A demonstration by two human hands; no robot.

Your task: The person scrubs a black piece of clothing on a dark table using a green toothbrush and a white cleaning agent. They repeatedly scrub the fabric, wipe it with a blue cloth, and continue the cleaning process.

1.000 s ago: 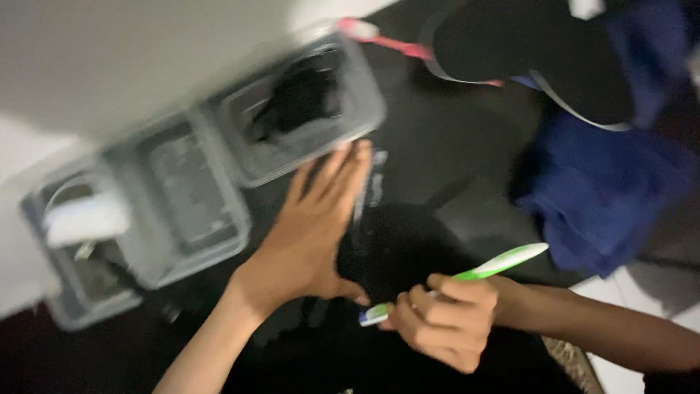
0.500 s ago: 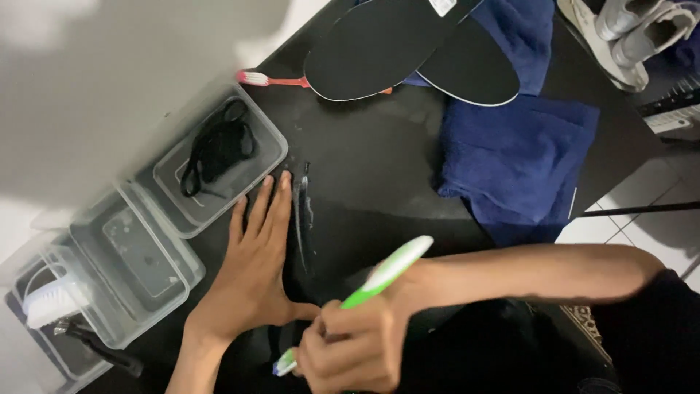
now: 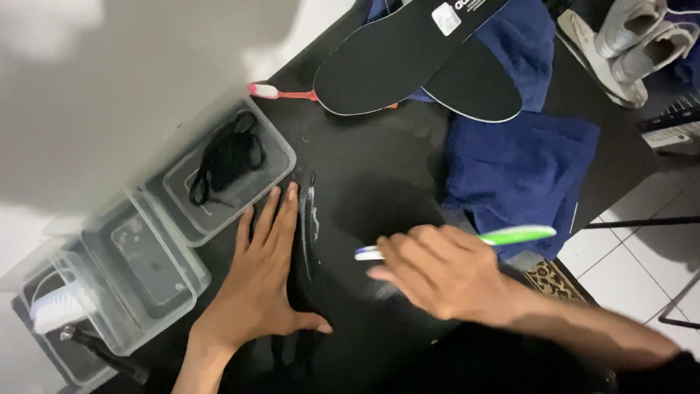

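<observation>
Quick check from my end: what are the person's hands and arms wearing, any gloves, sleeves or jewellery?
No gloves on the left hand or the right hand, and no rings or watch show. Both forearms are uncovered as far as the frame shows. The right arm is motion-blurred, and dark cloth near it at the bottom edge may be clothing.

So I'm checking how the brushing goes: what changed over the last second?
The right hand carried the green toothbrush from low near the body up and over the black table, its white end now pointing left. The grip on the toothbrush stayed. The left hand stayed pressed flat on a dark strip beside the clear box holding black laces.
</observation>
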